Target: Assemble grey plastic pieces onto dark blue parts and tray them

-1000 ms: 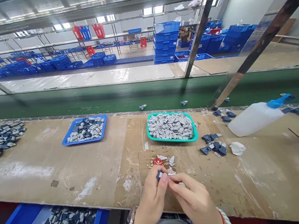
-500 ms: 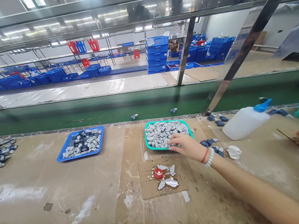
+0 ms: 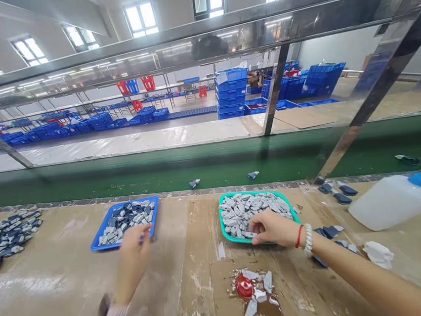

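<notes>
My right hand (image 3: 275, 229) is at the front edge of a green tray (image 3: 223, 226) heaped with small light-grey pieces (image 3: 252, 206). Its thumb and fingertips are curled together down at the pieces; what they pinch is hidden. Over the front right corner of a blue tray (image 3: 96, 241), filled with dark-blue and grey pieces (image 3: 134, 216), is my left hand (image 3: 136, 254), smeared by motion. A wet cardboard square (image 3: 224, 296) lies in front of the green tray. On it are a round red thing (image 3: 244, 286) and several whitish pieces (image 3: 267, 281).
A white bottle with a blue nozzle (image 3: 389, 203) stands right of the trays, near crumpled white paper (image 3: 379, 254) and several dark-blue pieces (image 3: 343, 197). A pile of dark-blue and grey pieces (image 3: 8, 242) lies far left. Behind runs a green belt (image 3: 152, 173) under metal posts (image 3: 276, 89).
My left hand has come into view over the blue tray. My right hand stays at the green tray, its fingers more curled. The view has tilted up and shifted.
</notes>
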Available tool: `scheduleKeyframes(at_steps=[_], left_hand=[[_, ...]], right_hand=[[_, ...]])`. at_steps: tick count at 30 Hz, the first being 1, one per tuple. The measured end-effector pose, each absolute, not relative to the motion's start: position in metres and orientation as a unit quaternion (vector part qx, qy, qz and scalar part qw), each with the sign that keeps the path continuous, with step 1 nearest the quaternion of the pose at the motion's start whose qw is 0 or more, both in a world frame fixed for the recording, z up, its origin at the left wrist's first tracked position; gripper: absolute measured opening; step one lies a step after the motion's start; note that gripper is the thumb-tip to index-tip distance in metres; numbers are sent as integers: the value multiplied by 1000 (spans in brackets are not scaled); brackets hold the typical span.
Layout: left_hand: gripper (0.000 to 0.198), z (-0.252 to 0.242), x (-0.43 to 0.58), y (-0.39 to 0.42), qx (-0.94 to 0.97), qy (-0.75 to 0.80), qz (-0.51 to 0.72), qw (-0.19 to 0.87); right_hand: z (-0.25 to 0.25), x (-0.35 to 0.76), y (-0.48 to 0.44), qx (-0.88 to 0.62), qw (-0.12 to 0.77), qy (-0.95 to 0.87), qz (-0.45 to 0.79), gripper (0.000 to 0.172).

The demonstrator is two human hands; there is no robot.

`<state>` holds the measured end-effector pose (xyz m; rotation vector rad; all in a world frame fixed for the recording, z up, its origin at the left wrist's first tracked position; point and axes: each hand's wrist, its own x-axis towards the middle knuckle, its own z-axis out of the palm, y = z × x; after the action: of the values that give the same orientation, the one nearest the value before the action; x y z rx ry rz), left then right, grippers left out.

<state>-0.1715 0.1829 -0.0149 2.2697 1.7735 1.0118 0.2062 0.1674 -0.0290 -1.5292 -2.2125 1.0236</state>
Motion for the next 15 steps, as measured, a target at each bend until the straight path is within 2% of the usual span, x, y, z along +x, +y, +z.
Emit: scheduleKeyframes(at_steps=[1, 3, 5, 9, 12, 13, 15], left_hand=[[17, -18, -159, 215, 779, 557, 285, 41], [27, -25, -132, 278, 833, 516, 195, 42], [34, -30, -107, 332, 862, 490, 119, 44], [22, -26, -81, 393, 886, 461, 30, 46], [22, -14, -79, 402, 888, 458, 30, 40], [24, -9, -80, 400, 886, 460, 42, 38], [28, 0, -82, 389, 880, 468, 75, 38]], right_hand=[[-29, 207, 168, -516, 151, -757, 372, 23], [-26, 210, 166, -487, 222, -726, 432, 33], [-22, 216, 160, -462, 307, -648, 522, 35], [-11, 230, 139, -440, 414, -427, 673, 37], [-6, 241, 118, -411, 425, -372, 716, 48], [-6, 243, 111, -415, 416, -384, 712, 48], [-10, 243, 96, -452, 401, -436, 666, 35]])
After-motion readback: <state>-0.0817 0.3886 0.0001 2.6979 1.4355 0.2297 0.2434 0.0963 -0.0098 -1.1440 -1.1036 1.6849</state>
